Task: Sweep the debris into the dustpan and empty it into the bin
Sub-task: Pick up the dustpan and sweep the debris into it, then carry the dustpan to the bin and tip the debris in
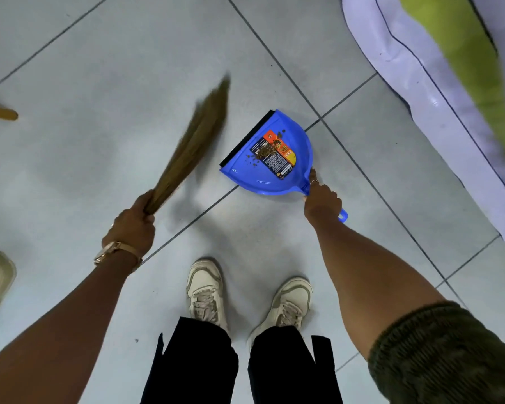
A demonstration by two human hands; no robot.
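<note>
Debris [265,153], brown and crumbly, is seen lying inside the blue dustpan [270,158], on and beside its printed label [276,154], at about one o'clock from the two pale shoes [205,290].

At nine o'clock, a wooden handle end [0,113] is cut off by the frame edge. The left hand [134,221] is closed around the bound end of a straw broom [191,144], whose blurred bristles are raised towards twelve o'clock, apart from the pan's black lip [247,138]. A gold watch [113,250] is worn on that wrist.

The dustpan is set on the grey tiled floor [70,83], its lip turned towards ten o'clock. Its handle [343,214] is gripped by the closed right hand [322,202].

At two o'clock, a white sheet [420,77] and a green band [461,48] are seen.
</note>
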